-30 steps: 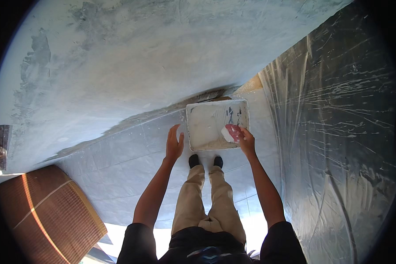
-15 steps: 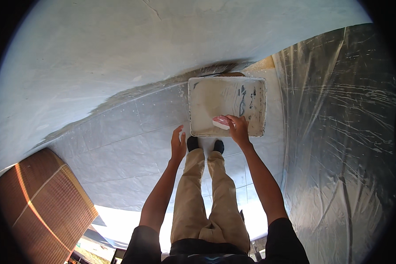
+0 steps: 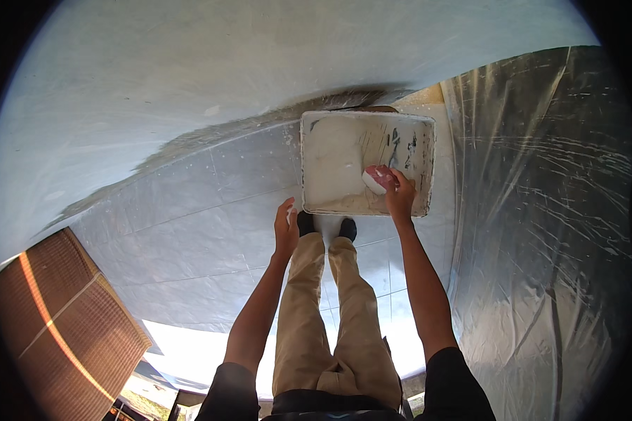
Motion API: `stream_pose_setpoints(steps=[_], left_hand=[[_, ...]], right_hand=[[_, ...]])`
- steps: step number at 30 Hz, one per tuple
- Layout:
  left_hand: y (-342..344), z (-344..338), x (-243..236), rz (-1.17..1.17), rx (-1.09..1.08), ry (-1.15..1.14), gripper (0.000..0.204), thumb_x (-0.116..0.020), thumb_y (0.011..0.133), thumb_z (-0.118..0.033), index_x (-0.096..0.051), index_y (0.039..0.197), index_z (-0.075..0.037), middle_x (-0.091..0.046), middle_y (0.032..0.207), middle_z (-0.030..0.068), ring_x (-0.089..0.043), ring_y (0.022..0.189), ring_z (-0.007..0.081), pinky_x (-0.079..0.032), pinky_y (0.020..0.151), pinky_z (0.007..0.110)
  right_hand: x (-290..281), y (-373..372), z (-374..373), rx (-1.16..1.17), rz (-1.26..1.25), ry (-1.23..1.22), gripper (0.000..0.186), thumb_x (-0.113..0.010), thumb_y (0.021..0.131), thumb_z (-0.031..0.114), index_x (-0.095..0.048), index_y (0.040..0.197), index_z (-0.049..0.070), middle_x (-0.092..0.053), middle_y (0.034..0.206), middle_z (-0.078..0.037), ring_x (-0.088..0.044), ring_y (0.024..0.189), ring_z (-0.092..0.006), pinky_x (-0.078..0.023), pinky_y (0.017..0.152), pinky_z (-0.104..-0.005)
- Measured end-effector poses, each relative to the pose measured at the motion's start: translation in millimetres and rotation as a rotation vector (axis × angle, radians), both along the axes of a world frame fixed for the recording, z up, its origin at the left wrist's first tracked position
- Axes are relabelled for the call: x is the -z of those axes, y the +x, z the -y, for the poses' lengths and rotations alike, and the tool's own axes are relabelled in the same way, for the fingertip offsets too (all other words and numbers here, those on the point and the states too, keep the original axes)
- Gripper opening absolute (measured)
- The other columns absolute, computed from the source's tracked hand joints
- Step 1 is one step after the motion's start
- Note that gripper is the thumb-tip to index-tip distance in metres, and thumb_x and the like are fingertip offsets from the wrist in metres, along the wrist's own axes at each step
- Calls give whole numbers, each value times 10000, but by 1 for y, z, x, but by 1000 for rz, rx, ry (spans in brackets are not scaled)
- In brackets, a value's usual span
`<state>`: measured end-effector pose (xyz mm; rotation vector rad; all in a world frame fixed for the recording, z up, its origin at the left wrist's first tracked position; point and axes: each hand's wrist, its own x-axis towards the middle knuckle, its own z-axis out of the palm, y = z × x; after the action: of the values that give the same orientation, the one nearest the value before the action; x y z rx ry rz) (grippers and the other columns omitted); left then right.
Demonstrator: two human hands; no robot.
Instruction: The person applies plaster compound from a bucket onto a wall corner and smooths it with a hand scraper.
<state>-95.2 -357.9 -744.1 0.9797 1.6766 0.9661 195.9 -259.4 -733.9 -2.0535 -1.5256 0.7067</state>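
- Tray (image 3: pixel 425 165) sits on the grey floor (image 3: pixel 211 228) just past the person's feet (image 3: pixel 348 228), so it makes a handy landmark for the rest.
- White paste (image 3: pixel 333 151) lies mostly in the left half of the tray; the right half looks thinner and scraped, with dark streaks showing through.
- Right hand (image 3: pixel 402 196) is over the near right part of the tray, fingers pinching a red-and-white piece (image 3: pixel 379 177) by its right end. Reddish side is up, white side faces low and left.
- What's changed: half a second ago that piece was further left and closer to the tray's near rim. Now it's shifted right and a bit away from that rim, about where the thick paste gives way to the streaky part. A second ago it was further right still, so kind of a back-and-forth inside the tray.
- What that means, just judging by eye: the work in hand is all inside the tray, and the right hand is doing it. Can't tell if the piece actually touches the paste.
- Left hand (image 3: pixel 286 223) is just left of the tray's near left corner, off the rim, holding nothing. Fingers look close together and slightly curled, thumb a little apart.
- Blue-grey wall (image 3: pixel 189 84) is beyond the tray, splattered plastic sheet (image 3: pixel 541 210) to its right, brown mat (image 3: pixel 70 309) well off to its left.
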Motion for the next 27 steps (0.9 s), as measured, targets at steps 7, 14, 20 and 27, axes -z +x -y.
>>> stream_pose_setpoints(steps=[7,14,20,27], left_hand=[[-1,3,2,11,-22,-14,324,-474,995,-96,-518,1304,-7,-567,1295,163,-554,1200,300,-422,1015,388],[3,2,1,17,-31,-15,325,-478,993,-90,-517,1304,-5,-563,1303,166,-554,1204,302,-426,1023,389],[-2,6,-2,25,-41,-21,328,-473,994,-95,-515,1307,-4,-559,1314,168,-549,1213,306,-424,1024,390],[-8,7,-12,2,-34,-25,332,-441,1008,-118,-515,1311,-6,-565,1303,157,-542,1211,277,-410,1030,371]], right_hand=[[10,-17,10,-43,-148,-55,268,-638,906,218,-690,1131,83,-672,927,-82,-561,888,-219,-413,841,-371],[8,-23,10,-235,-77,34,219,-639,887,175,-697,1092,125,-685,945,-45,-538,950,-245,-329,879,-429],[-19,-30,4,-505,74,2,217,-638,852,108,-701,1052,162,-675,941,-15,-527,940,-261,-315,857,-453],[-33,-12,-6,-640,230,-45,220,-634,848,94,-704,1045,161,-675,931,-7,-517,965,-246,-312,843,-445]])
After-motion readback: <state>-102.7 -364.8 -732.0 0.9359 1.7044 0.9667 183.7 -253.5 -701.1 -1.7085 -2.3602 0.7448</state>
